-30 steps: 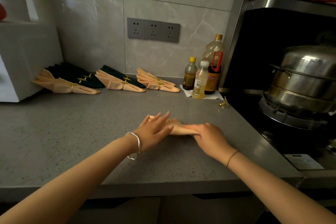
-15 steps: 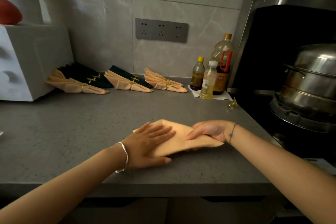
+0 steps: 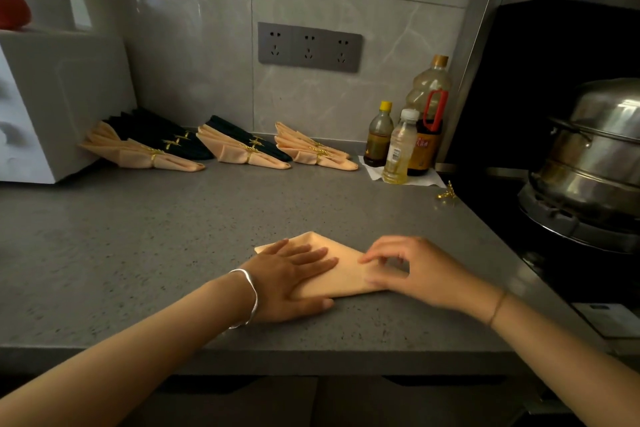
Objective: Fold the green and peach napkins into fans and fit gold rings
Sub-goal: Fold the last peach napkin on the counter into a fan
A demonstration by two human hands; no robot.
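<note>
A folded peach napkin point(image 3: 346, 270) lies on the grey counter point(image 3: 173, 236) near the front edge. My left hand point(image 3: 294, 274) lies flat on its left half, fingers straight. My right hand point(image 3: 408, 267) is at the napkin's right end with curled fingers pinching the cloth. Along the back wall lie several finished peach and dark green fans point(image 3: 242, 149) with gold rings on them. One loose gold ring point(image 3: 446, 193) sits at the counter's right edge.
Three bottles point(image 3: 401, 149) stand on a paper at the back right. A steel pot point(image 3: 595, 156) sits on the stove to the right. A white appliance point(image 3: 52, 107) fills the back left corner. A socket strip point(image 3: 310, 47) is on the tiled wall.
The napkin was opened out from a narrow strip into a wider fold. My left hand went flat onto it, and my right hand drew in to its right end, now pinching there.
</note>
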